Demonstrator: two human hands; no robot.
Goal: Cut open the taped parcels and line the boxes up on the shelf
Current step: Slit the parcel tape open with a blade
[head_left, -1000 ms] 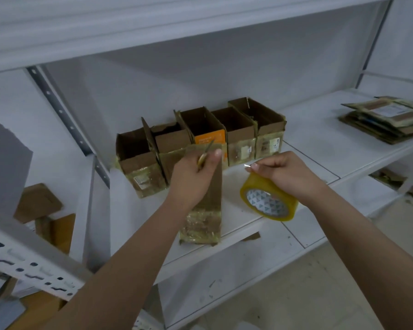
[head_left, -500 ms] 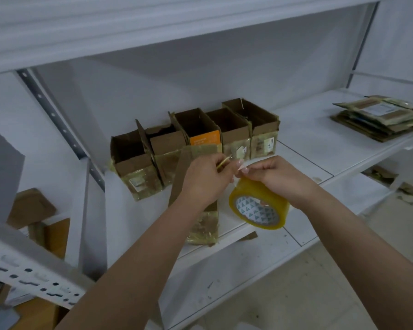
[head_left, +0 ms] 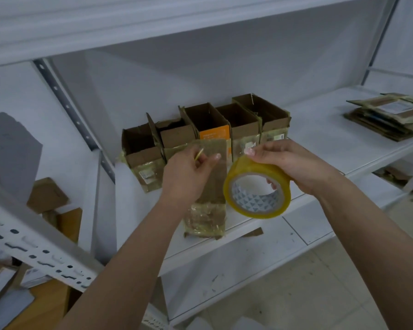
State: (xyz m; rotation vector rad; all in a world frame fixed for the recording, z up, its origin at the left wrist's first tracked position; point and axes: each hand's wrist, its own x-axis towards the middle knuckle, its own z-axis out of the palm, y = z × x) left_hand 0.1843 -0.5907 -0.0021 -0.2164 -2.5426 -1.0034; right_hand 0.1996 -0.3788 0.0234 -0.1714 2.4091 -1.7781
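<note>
On the white shelf (head_left: 320,139) five opened cardboard boxes (head_left: 244,125) stand side by side in a row against the far wall, their tops open; the middle one shows an orange panel, and yellowish tape clings to their near faces. A taller taped parcel (head_left: 210,194) stands nearer the shelf's front edge, just in front of the row, its lower part wrapped in crumpled clear tape.

The left hand (head_left: 188,173) is raised in front of this parcel, its grip closed with thumb and forefinger pinching a thin yellowish strip of tape (head_left: 198,154) that sticks up between them. The right hand (head_left: 293,163) holds a roll of yellow packing tape (head_left: 256,189) just to the right of the parcel, fingers curled through the core and over the outer band, thumb on top near the roll's upper edge. The roll tilts with its open core, printed with small triangles, facing the camera. The two hands are close but apart.

Far right on the same shelf lies a stack of flattened cardboard (head_left: 391,115). At the left, a perforated metal upright (head_left: 65,103) runs up the shelving, and more brown cartons (head_left: 45,196) sit lower down beyond it.
</note>
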